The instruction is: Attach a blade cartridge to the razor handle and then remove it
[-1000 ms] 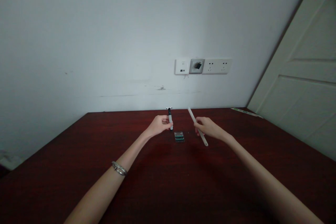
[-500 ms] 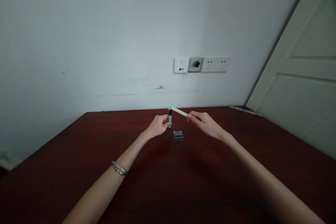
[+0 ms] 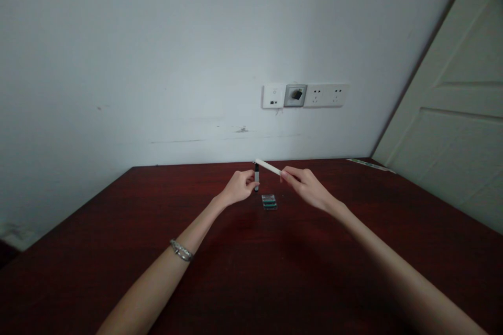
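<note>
White stick [image 3: 268,167]: moved since the earliest frame; then held slanted well apart from the razor, now swung leftward so that its far end is brought to the razor's head. Since the middle frame, almost no shift is seen.

Bearing on the work: two pieces formerly kept apart are now brought together at the razor's top; by judgement, the stick is being applied there. Actual contact cannot be told at this size.

Razor [image 3: 257,177]: one, grey and black handle, held near upright above the back part of the counter [image 3: 236,272]; head partly covered by the stick's tip.

Left hand [image 3: 239,187]: closed narrowly, razor handle pinched between thumb and fingers.

Right hand [image 3: 304,183]: closed narrowly, near end of the stick gripped.

Clear case [image 3: 269,202]: one, small, laid on the counter between the hands and nearer the viewer than the razor; touched by neither hand.

Contents of case: green bands, seen through the clear material.

Bracelet [image 3: 181,250]: silver-coloured, worn on the left forearm.

Printed strip [image 3: 370,165]: laid at the counter's back right edge, well apart from the hands.
</note>
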Demonstrator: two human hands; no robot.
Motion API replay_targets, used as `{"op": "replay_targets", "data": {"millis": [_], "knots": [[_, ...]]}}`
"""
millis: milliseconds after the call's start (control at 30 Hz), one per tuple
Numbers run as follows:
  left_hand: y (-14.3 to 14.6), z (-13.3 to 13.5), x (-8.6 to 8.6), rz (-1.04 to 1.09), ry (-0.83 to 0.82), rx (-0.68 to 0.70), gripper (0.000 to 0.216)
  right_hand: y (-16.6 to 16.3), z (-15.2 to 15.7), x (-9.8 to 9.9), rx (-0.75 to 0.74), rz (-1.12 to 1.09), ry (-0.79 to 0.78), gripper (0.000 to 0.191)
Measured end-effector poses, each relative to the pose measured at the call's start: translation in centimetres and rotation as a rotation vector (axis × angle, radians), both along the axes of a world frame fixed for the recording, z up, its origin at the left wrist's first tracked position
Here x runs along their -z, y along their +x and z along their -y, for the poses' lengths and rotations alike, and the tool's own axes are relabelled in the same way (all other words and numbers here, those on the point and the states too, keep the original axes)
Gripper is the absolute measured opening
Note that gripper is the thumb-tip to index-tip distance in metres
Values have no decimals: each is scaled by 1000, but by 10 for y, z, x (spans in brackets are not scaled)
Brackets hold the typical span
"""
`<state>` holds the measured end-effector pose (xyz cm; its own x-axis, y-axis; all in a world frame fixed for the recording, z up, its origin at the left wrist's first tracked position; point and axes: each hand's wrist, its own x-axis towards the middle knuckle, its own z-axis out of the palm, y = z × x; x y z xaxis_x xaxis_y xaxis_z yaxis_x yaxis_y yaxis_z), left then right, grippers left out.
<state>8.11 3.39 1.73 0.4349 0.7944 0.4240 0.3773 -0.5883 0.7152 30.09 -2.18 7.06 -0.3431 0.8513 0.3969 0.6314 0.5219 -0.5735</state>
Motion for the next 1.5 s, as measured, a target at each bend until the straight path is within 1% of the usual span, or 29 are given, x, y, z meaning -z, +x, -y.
{"op": "replay_targets", "data": {"millis": [67, 233, 367, 433, 567, 600, 667, 733, 767, 933, 1100, 1267, 1433, 1500], "knots": [[1, 1, -2, 17, 2, 6, 6, -1, -1, 2, -5, 3, 2, 35], [1, 3, -5, 69, -11, 27, 7, 3, -5, 4, 73, -53, 55, 37], [-2, 2, -5, -1, 45, -16, 5, -3, 0, 4, 15, -34, 47, 37], [-2, 1, -4, -22, 68, -28, 6, -4, 0, 4, 11, -10, 44, 35], [-2, 0, -1, -37, 60, 4, 7, 2, -5, 7, 100, -20, 69, 36], [-1, 0, -2, -47, 55, 7, 7, 3, -6, 7, 99, -23, 73, 36], [0, 2, -3, -60, 42, 5, 6, 4, -6, 6, 48, -10, 65, 36], [1, 4, -6, -43, 19, 12, 6, 4, -6, 5, -4, 16, 47, 35], [2, 5, -7, -25, 6, 22, 6, 5, -6, 4, -8, 24, 42, 35], [5, 10, -11, 40, -45, 70, 8, 12, -6, -1, 60, 6, 73, 37], [5, 10, -12, 28, -40, 55, 6, 11, -3, -5, 2, 39, 43, 36], [3, 8, -11, 26, -13, 60, 7, 16, -5, -5, 61, 21, 60, 38], [3, 8, -10, -47, 28, 32, 7, 11, -1, -8, 2, 57, 21, 37], [3, 9, -11, -41, 35, 34, 7, 13, -2, -9, 12, 67, 32, 37]]}}
